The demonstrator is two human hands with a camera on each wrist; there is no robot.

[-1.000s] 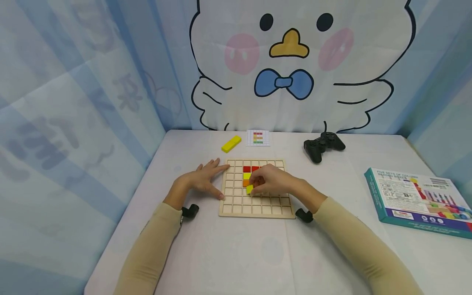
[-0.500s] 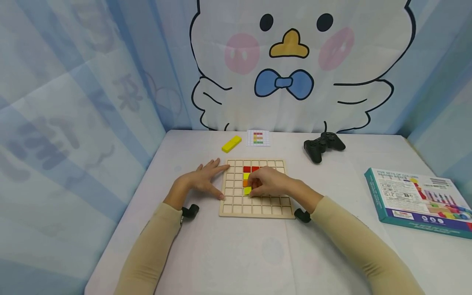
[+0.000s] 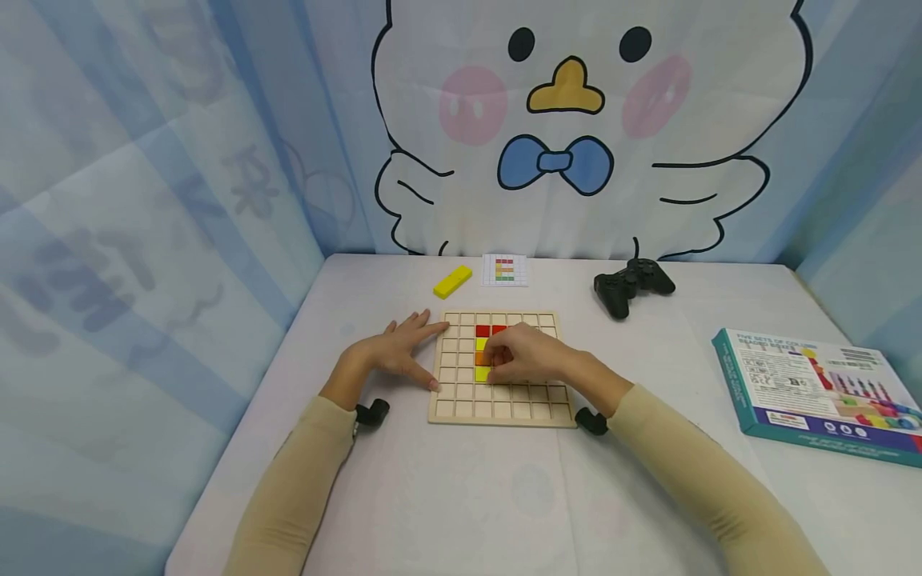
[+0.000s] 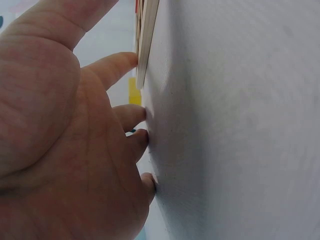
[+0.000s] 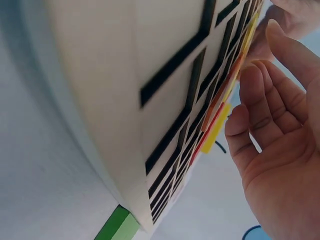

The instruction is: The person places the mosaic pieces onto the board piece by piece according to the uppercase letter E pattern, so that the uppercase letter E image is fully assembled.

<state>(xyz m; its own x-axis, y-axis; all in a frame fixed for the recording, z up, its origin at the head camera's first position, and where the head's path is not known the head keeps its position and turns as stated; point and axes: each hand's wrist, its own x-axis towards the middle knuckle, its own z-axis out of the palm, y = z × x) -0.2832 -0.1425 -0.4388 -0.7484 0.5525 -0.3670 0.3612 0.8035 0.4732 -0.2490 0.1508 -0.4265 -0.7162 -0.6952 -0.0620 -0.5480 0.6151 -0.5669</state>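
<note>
A light wooden grid board (image 3: 461,412) lies on the white table in the head view. My left hand (image 3: 403,348) is spread at its left side, thumb and index fingertips against the edge; in the left wrist view the other fingertips rest on the cloth. Over the middle of the grid is my right hand (image 3: 529,352), fingers bent, fingertips right at a yellow tile (image 3: 482,374) that lies flat in a square. In the right wrist view a gap shows between thumb and fingers. Above that tile are an orange tile (image 3: 479,358), another yellow tile (image 3: 480,344) and red tiles (image 3: 483,330).
Behind the board are a yellow bar (image 3: 452,282) and a card (image 3: 505,270) with a coloured pattern. A black game controller (image 3: 634,286) stands back right, and a flat boxed set (image 3: 821,396) lies far right. A green block (image 5: 117,225) shows by the board's corner.
The yellow tile, tilted in my right fingers a second ago, now lies flat in its square. My right hand has shifted slightly left; my left hand has not moved.
</note>
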